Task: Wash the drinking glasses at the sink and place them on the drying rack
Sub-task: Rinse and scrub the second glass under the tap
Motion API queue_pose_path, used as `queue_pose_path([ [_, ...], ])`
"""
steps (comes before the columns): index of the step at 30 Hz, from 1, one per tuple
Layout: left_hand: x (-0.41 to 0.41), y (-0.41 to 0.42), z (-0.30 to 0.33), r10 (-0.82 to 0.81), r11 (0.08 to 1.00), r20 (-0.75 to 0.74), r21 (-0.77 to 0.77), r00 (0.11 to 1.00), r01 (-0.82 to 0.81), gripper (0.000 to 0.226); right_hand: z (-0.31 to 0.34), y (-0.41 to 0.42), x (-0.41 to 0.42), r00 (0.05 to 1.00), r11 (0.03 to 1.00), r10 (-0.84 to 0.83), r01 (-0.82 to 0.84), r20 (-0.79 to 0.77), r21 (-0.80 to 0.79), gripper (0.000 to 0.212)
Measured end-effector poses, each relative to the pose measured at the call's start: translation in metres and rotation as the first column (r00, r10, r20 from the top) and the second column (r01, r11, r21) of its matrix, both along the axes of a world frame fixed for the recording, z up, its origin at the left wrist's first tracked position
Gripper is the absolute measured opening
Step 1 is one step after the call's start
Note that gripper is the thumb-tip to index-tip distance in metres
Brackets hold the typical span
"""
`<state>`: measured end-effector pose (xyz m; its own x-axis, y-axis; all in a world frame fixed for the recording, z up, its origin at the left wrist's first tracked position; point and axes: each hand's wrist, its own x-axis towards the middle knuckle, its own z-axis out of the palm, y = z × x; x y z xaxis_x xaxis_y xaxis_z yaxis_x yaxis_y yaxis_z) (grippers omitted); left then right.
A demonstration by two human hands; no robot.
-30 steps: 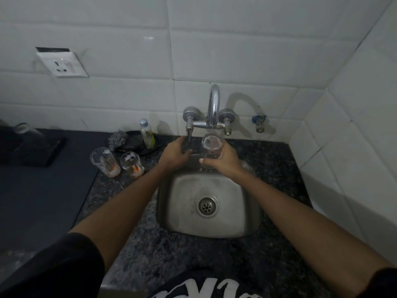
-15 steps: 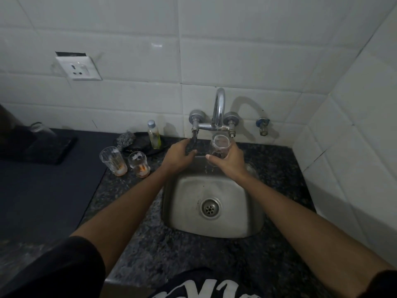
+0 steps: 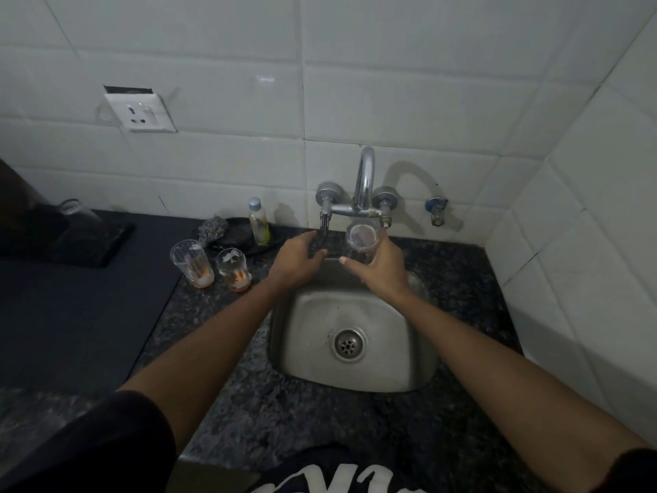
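My right hand (image 3: 382, 268) grips a clear drinking glass (image 3: 362, 238) upright under the chrome tap's spout (image 3: 364, 179), over the back of the steel sink (image 3: 309, 350). My left hand (image 3: 297, 259) is curled around the dark lever of the tap's left valve (image 3: 324, 225). Two dirty glasses with orange residue, one taller (image 3: 192, 263) and one shorter (image 3: 233, 268), stand on the granite counter left of the sink. I cannot make out running water.
A small bottle of yellow liquid (image 3: 258, 222) and a steel scrubber (image 3: 212, 229) sit by a dark dish behind the dirty glasses. A dark tray (image 3: 89, 243) with a clear upturned vessel (image 3: 73, 208) lies far left. A tiled wall closes in on the right.
Both hands stay almost where they were, at the tap lever and holding the glass. The view has shifted slightly, so the sink sits a little lower and to the right.
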<state>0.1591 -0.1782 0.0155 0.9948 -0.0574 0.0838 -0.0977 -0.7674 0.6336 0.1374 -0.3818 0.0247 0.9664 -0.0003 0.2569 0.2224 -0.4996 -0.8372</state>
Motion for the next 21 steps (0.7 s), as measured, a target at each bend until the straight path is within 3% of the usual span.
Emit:
queue_pose_path([
  [13, -0.037, 0.046, -0.005, 0.142, 0.99, 0.096, 0.004, 0.985, -0.143, 0.058, 0.007, 0.038, -0.005, 0.976, 0.976, 0.194, -0.202, 0.102, 0.079, 0.06],
  [21, -0.087, 0.146, 0.008, 0.371, 0.926, 0.107, 0.032, 0.922, -0.376, 0.055, 0.02, 0.149, 0.015, 0.913, 0.909, 0.39, -0.403, 0.12, 0.108, 0.067],
])
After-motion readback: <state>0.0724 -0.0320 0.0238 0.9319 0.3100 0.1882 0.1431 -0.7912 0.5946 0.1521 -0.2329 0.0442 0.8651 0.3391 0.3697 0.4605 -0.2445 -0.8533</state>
